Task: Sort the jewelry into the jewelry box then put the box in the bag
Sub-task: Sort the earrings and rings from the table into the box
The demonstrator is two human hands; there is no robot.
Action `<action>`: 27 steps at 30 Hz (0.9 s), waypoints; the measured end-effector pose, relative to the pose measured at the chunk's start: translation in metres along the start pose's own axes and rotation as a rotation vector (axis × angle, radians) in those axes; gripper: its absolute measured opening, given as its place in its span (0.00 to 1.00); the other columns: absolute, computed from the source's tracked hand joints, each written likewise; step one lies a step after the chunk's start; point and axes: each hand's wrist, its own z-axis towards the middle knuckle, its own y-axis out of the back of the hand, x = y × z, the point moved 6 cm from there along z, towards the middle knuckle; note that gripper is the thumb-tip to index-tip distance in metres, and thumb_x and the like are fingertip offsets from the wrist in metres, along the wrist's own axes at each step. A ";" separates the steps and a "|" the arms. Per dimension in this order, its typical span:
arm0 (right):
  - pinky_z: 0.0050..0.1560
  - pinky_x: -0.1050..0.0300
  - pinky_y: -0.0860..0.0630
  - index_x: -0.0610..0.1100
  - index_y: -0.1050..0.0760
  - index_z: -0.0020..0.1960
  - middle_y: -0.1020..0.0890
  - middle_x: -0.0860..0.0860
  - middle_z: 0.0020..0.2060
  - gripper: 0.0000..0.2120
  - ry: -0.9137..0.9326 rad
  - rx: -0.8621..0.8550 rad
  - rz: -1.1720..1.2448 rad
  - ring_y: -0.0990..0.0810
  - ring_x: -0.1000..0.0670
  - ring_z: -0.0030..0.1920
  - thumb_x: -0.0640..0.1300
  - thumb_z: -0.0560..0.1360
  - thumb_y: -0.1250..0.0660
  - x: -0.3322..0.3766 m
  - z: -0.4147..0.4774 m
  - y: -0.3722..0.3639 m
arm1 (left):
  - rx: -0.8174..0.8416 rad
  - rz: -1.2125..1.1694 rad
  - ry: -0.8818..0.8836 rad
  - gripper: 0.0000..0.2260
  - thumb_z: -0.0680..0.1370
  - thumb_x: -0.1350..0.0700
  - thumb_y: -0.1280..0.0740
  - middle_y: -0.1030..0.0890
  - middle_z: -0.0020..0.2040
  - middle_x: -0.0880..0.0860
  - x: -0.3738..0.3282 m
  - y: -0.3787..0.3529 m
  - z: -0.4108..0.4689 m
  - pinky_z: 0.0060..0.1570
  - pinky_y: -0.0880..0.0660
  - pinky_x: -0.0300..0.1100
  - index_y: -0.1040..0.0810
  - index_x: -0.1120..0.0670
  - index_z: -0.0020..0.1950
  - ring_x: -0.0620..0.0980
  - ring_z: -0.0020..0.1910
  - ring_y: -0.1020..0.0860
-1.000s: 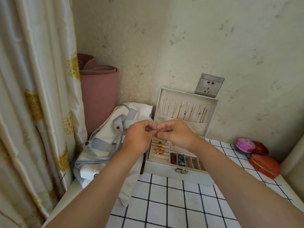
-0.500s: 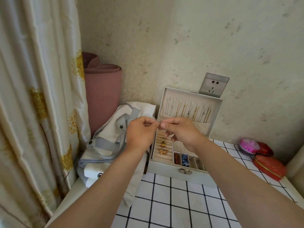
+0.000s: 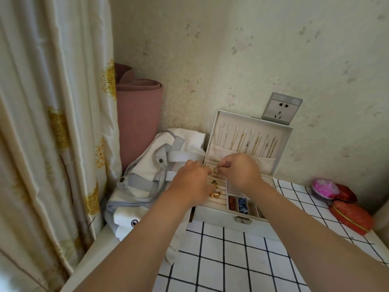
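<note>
— What fills most of our view?
— The curtain [image 3: 52, 123], hanging in folds down the whole left side to the tabletop's left edge. Next is the tabletop [image 3: 231, 260] itself, under a white cloth with a black grid. A plain strip shows along its left edge.
— Where do we have room to move?
— On the stretch of grid between the near edge and the box front, which only our two forearms cross.
— And the far left corner?
— The pink mat [image 3: 139, 114] stands there rolled and upright, between curtain and wall. The bag [image 3: 151, 173], white with grey straps, slumps in front of it against the curtain and touches the box's left side.
— Where is the box?
— The jewelry box [image 3: 231, 223] sits far centre, its raised lid [image 3: 282, 144] against the wall just under the socket [image 3: 281, 108]. Necklaces [image 3: 248, 142] hang in a row inside the lid.
— On the right?
— Two red pouches [image 3: 351, 217] and a pink round case [image 3: 324, 189] crowd the far right corner, well apart from the box.
— Our hands?
— Both are over the box's left compartments. Our right hand [image 3: 242, 173] pinches a small ring [image 3: 215, 170]. Our left hand [image 3: 192, 182] curls beside it, but we cannot tell whether it grips. A gold brooch [image 3: 215, 194] lies in the slots below.
</note>
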 end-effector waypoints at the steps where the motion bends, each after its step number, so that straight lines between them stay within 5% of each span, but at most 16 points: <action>1: 0.50 0.58 0.21 0.54 0.15 0.47 0.16 0.59 0.42 0.04 0.016 0.015 -0.058 0.18 0.57 0.45 0.47 0.75 0.27 0.001 0.000 -0.003 | 0.032 0.007 -0.017 0.22 0.77 0.47 0.32 0.28 0.67 0.52 0.000 -0.004 0.000 0.65 0.34 0.45 0.27 0.52 0.70 0.52 0.68 0.36; 10: 0.47 0.49 0.19 0.51 0.16 0.44 0.15 0.53 0.40 0.08 0.105 0.060 -0.363 0.18 0.50 0.42 0.42 0.76 0.33 0.015 0.006 -0.007 | 0.092 0.073 -0.026 0.24 0.78 0.44 0.35 0.28 0.66 0.53 0.003 -0.013 0.002 0.64 0.32 0.48 0.29 0.54 0.70 0.53 0.69 0.36; 20: 0.54 0.51 0.21 0.51 0.16 0.54 0.17 0.54 0.53 0.11 0.180 0.104 -0.335 0.20 0.51 0.53 0.42 0.80 0.36 0.013 -0.004 -0.006 | 0.053 0.169 -0.029 0.12 0.78 0.56 0.36 0.26 0.60 0.54 0.007 -0.013 0.006 0.56 0.30 0.45 0.21 0.56 0.59 0.54 0.63 0.32; 27: 0.52 0.51 0.22 0.51 0.17 0.59 0.18 0.53 0.56 0.16 0.256 0.040 -0.355 0.21 0.50 0.55 0.38 0.80 0.39 0.007 -0.013 -0.010 | 0.054 0.133 -0.020 0.15 0.78 0.57 0.36 0.26 0.63 0.53 0.010 -0.014 0.007 0.60 0.29 0.46 0.22 0.55 0.64 0.53 0.65 0.33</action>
